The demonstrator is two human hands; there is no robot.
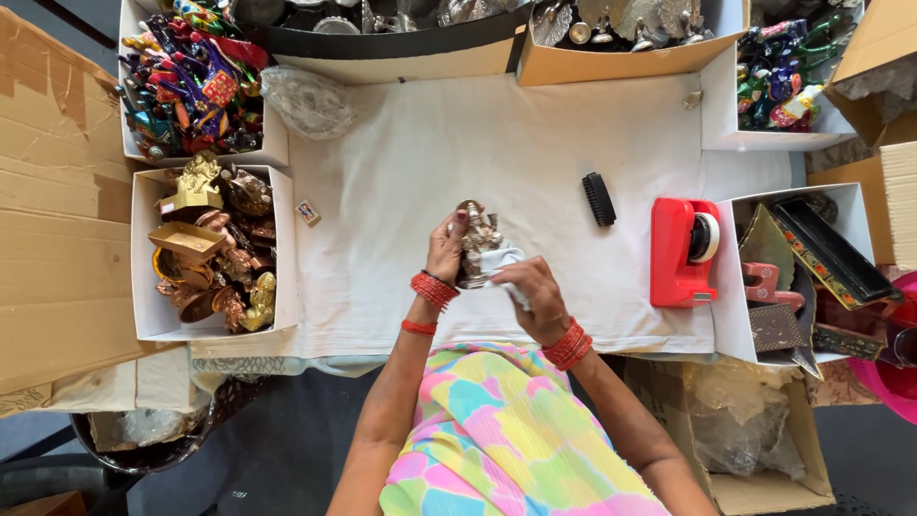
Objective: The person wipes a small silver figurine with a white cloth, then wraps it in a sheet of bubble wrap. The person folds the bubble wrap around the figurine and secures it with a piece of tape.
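White cloth-covered worktable (401, 162) ringed by boxes of figurines (212, 250) — red tape dispenser (680, 250) and black brush (599, 199) off to the right. At centre, left hand (445, 250) clamped on a small metal idol (475, 244), right hand (535, 298) pressing a white cloth (504, 263) against it.
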